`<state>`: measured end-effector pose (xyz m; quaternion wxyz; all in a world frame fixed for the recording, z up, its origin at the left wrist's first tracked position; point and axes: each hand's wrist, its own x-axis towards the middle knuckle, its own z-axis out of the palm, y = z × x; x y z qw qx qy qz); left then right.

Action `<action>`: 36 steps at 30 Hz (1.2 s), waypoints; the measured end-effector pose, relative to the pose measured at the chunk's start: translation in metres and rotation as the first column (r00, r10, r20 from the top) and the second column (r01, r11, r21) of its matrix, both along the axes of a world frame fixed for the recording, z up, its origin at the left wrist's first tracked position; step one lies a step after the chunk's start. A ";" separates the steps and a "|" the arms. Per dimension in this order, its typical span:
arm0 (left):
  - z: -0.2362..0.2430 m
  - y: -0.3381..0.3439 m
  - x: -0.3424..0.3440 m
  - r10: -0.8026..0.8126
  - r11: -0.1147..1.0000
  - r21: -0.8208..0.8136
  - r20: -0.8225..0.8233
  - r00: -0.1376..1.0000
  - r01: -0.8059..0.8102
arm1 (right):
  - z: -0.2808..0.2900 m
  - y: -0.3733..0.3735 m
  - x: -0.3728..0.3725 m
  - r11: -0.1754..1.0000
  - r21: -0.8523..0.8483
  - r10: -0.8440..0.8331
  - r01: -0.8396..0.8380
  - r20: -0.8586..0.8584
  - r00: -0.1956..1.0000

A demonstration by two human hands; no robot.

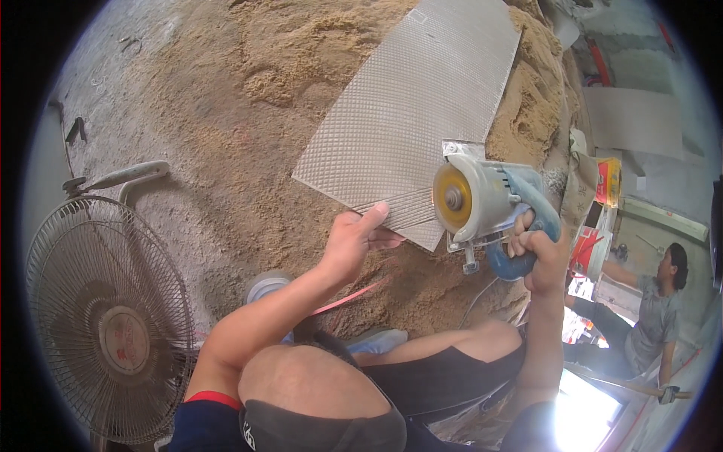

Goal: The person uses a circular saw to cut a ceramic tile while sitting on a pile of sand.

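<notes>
A long grey tile (407, 113), its grid-ribbed face up, lies aslant on the sand. My left hand (354, 245) pinches its near edge, thumb on top and fingers beneath. Around the blue handle of a tile-cutting saw (491, 192), the fingers of my right hand (536, 252) are wrapped. The saw rests on or just above the tile's near right corner, its yellow round blade (453, 197) facing left. Several straight lines cross the tile between my left thumb and the blade. Whether the blade spins or touches the tile, I cannot tell.
Brown sand (218, 113) spreads under and around the tile. A wire-caged fan (113, 331) stands at the left. A cord (476, 305) runs below the saw. To the right are a red-and-white bucket (587, 252), a yellow-red package (608, 181) and another person (651, 324) holding a pole.
</notes>
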<state>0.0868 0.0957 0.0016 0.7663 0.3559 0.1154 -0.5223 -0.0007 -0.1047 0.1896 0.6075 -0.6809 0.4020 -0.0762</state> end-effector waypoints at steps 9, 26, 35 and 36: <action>-0.004 0.002 0.000 0.006 1.000 -0.013 -0.016 1.000 -0.006 | 0.001 0.003 -0.004 1.000 -0.011 0.005 -0.006 -0.038 0.999; -0.002 0.002 0.002 -0.005 1.000 0.007 0.007 1.000 0.005 | -0.001 -0.001 0.000 0.999 0.053 -0.002 0.000 0.034 0.999; -0.001 0.003 0.003 -0.032 0.999 -0.006 0.016 0.999 0.033 | 0.000 0.002 0.003 1.000 0.008 0.019 -0.019 0.002 1.000; -0.005 0.004 0.002 -0.024 1.000 -0.017 0.011 1.000 0.024 | -0.002 0.004 0.004 1.000 0.003 0.015 -0.015 -0.008 1.000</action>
